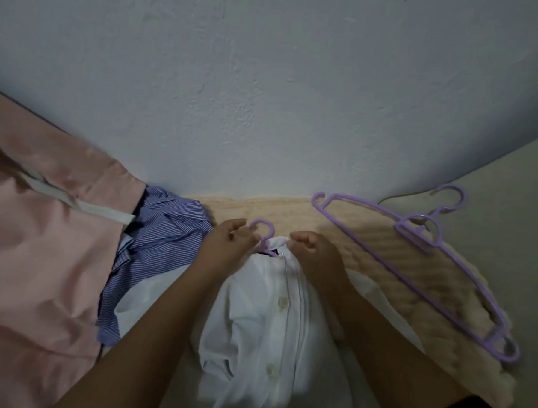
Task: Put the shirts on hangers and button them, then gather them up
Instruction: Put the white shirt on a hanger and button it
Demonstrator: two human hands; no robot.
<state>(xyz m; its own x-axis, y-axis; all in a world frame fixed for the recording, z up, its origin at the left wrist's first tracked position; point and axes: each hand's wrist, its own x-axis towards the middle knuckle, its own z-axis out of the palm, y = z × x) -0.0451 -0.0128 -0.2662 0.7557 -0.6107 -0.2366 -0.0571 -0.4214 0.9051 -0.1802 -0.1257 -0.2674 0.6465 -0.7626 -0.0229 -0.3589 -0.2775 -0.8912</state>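
Softly creased white shirt (264, 322), plastic hanger (264, 234).

A rough-plastered pale wall (268, 79) fills everything toward twelve o'clock in dim light. A cream knitted blanket (398, 273) lies below it, running toward four o'clock.

Single head-worn wide-angle view, looking forward and steeply down, close over both hands at a white shirt (265, 312), wall (267, 94) just beyond
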